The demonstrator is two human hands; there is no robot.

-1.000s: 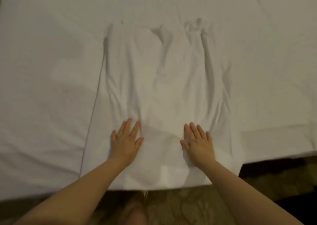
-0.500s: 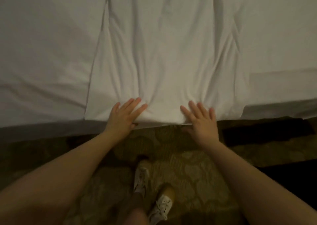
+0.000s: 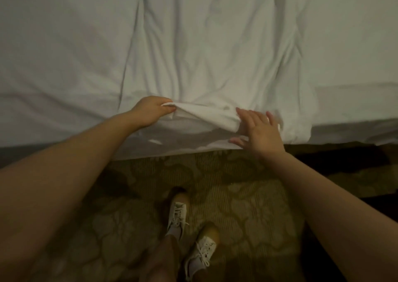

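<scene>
Head view: soft, creased white cloth [image 3: 215, 55] lies at twelve o'clock, its hem overhanging the bed [image 3: 53, 66] edge. Left hand [image 3: 150, 111] pinches the hem; right hand [image 3: 259, 131], fingers spread, touches the raised fold.

The person wears 2 white lace-up sneakers [image 3: 177, 214], seemingly with pale socks [image 3: 175, 232]; forearms [image 3: 71, 165] bare.

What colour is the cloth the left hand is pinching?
The cloth is plain white, no pattern; the head view shows it best.
</scene>
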